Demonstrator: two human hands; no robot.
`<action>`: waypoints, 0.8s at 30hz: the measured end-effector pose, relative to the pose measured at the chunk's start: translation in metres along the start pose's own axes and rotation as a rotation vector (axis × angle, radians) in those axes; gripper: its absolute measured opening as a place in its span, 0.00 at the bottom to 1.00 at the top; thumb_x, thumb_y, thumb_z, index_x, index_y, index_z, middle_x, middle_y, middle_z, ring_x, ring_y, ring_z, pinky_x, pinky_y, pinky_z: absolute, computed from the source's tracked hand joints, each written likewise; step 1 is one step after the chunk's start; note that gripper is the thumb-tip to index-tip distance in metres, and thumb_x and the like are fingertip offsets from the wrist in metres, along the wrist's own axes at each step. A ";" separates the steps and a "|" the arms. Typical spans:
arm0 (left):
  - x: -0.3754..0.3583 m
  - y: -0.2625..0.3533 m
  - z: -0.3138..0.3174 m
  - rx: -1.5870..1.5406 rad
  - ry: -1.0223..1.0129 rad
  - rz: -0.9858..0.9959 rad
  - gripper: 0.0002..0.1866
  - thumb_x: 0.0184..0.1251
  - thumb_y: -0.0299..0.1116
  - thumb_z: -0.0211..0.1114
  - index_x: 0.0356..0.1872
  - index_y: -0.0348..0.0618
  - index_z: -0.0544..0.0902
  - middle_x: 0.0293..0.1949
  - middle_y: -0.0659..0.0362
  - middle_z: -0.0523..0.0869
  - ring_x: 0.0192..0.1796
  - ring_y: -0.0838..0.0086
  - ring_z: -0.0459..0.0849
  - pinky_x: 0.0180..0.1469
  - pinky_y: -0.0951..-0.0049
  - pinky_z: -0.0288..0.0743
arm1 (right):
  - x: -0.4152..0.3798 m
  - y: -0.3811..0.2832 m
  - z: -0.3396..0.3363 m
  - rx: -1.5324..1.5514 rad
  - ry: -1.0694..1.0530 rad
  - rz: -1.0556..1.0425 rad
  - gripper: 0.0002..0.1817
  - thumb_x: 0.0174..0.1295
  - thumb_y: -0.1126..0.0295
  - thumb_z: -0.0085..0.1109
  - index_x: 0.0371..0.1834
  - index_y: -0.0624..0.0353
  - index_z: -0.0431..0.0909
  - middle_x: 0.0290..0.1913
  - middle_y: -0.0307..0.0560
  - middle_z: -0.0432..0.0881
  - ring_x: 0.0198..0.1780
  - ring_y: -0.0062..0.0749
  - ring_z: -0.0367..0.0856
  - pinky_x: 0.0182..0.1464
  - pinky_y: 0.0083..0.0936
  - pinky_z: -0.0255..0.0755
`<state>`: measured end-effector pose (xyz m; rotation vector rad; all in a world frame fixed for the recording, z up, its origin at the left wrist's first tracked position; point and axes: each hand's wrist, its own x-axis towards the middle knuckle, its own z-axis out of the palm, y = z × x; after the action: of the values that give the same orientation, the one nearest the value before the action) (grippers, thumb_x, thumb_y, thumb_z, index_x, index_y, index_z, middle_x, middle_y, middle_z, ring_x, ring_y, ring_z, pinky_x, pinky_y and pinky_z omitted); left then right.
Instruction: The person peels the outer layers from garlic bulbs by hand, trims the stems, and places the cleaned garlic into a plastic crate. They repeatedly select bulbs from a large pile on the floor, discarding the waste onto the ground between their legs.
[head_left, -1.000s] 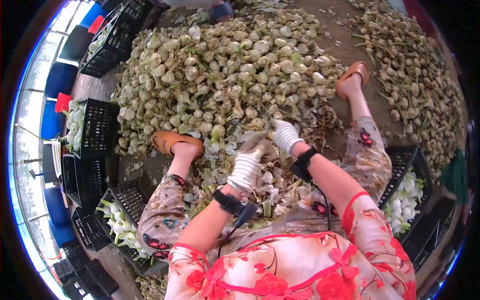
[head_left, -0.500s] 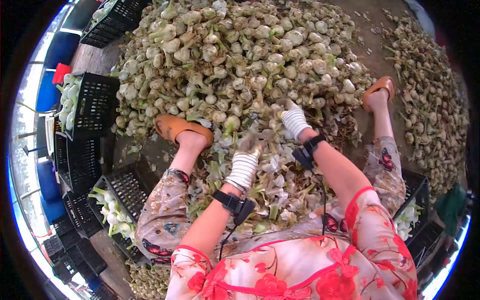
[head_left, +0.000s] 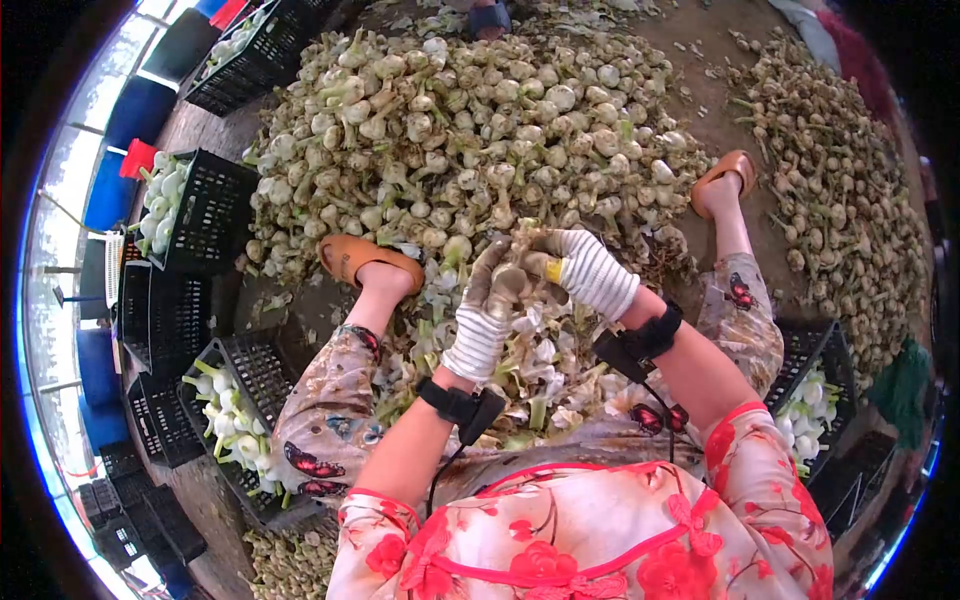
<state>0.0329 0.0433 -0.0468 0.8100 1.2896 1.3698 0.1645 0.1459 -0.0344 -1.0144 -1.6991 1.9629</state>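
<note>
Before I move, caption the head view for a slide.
Left hand and right hand, in soiled white ribbed gloves, close together above pale papery peelings, beside a heap of brown-streaked garlic bulbs.

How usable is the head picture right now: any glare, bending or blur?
Head view: daylight glare washes out the windows at left; wide-lens bending curves the edges, with black corners; garlic heap evenly lit, fairly crisp; fingertips of left hand and right hand blend into brown clutter.
</note>
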 end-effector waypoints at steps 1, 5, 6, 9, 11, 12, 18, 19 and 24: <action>-0.002 -0.003 0.000 -0.053 -0.016 0.037 0.27 0.65 0.45 0.54 0.60 0.43 0.63 0.41 0.62 0.77 0.39 0.81 0.76 0.40 0.81 0.72 | -0.001 0.010 0.000 -0.035 0.014 -0.135 0.14 0.57 0.66 0.58 0.42 0.64 0.77 0.30 0.38 0.80 0.28 0.15 0.72 0.28 0.17 0.68; -0.006 0.012 0.000 -0.379 -0.104 -0.264 0.29 0.62 0.57 0.51 0.54 0.44 0.68 0.32 0.64 0.77 0.29 0.79 0.77 0.26 0.77 0.73 | -0.024 -0.020 -0.005 0.005 -0.061 -0.055 0.14 0.58 0.66 0.57 0.44 0.64 0.76 0.32 0.37 0.80 0.29 0.11 0.72 0.30 0.15 0.69; -0.006 0.017 0.002 -0.469 -0.078 -0.310 0.28 0.62 0.57 0.52 0.54 0.45 0.69 0.31 0.64 0.77 0.29 0.79 0.77 0.26 0.77 0.73 | -0.029 -0.025 -0.006 0.041 -0.094 0.041 0.15 0.58 0.66 0.57 0.44 0.64 0.76 0.33 0.37 0.80 0.30 0.12 0.72 0.32 0.15 0.69; 0.005 0.019 0.006 -0.698 0.011 -0.463 0.25 0.61 0.54 0.55 0.49 0.45 0.73 0.29 0.65 0.77 0.27 0.80 0.76 0.27 0.77 0.72 | -0.034 -0.026 -0.002 0.223 -0.065 0.071 0.16 0.57 0.66 0.58 0.47 0.62 0.75 0.34 0.36 0.80 0.30 0.13 0.73 0.31 0.15 0.70; 0.009 0.027 0.000 -0.413 -0.135 -0.394 0.26 0.61 0.53 0.55 0.51 0.44 0.71 0.31 0.65 0.76 0.30 0.79 0.76 0.30 0.76 0.73 | -0.036 -0.030 0.003 0.243 -0.010 0.082 0.15 0.56 0.67 0.59 0.46 0.60 0.75 0.34 0.35 0.79 0.28 0.14 0.73 0.27 0.16 0.70; 0.011 0.030 -0.001 -0.271 -0.206 -0.360 0.26 0.61 0.53 0.55 0.52 0.44 0.70 0.32 0.65 0.76 0.31 0.79 0.76 0.32 0.76 0.74 | -0.035 -0.026 0.003 0.253 0.010 0.095 0.15 0.56 0.68 0.59 0.46 0.60 0.75 0.33 0.35 0.79 0.27 0.14 0.73 0.27 0.16 0.70; 0.001 0.000 -0.004 0.282 -0.066 0.420 0.36 0.48 0.28 0.71 0.58 0.41 0.60 0.45 0.58 0.73 0.41 0.76 0.75 0.42 0.78 0.73 | -0.027 0.004 0.020 0.443 0.093 0.094 0.11 0.53 0.70 0.60 0.40 0.57 0.76 0.27 0.34 0.78 0.25 0.17 0.74 0.21 0.18 0.68; 0.000 0.000 -0.003 0.254 -0.003 0.400 0.33 0.51 0.30 0.70 0.57 0.41 0.61 0.44 0.58 0.74 0.41 0.77 0.75 0.42 0.79 0.73 | -0.021 0.012 0.022 0.340 0.123 0.014 0.09 0.52 0.71 0.59 0.38 0.57 0.76 0.26 0.36 0.78 0.25 0.23 0.77 0.23 0.24 0.71; -0.001 0.000 -0.007 -0.418 -0.054 -0.087 0.25 0.59 0.51 0.58 0.50 0.44 0.71 0.31 0.62 0.79 0.24 0.80 0.75 0.22 0.80 0.70 | -0.007 0.023 0.014 -0.402 0.251 -0.449 0.13 0.50 0.75 0.59 0.40 0.62 0.75 0.29 0.40 0.79 0.32 0.23 0.75 0.34 0.22 0.72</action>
<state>0.0264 0.0406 -0.0477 0.4933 0.9385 1.4696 0.1636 0.1263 -0.0543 -0.8588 -2.0015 1.1946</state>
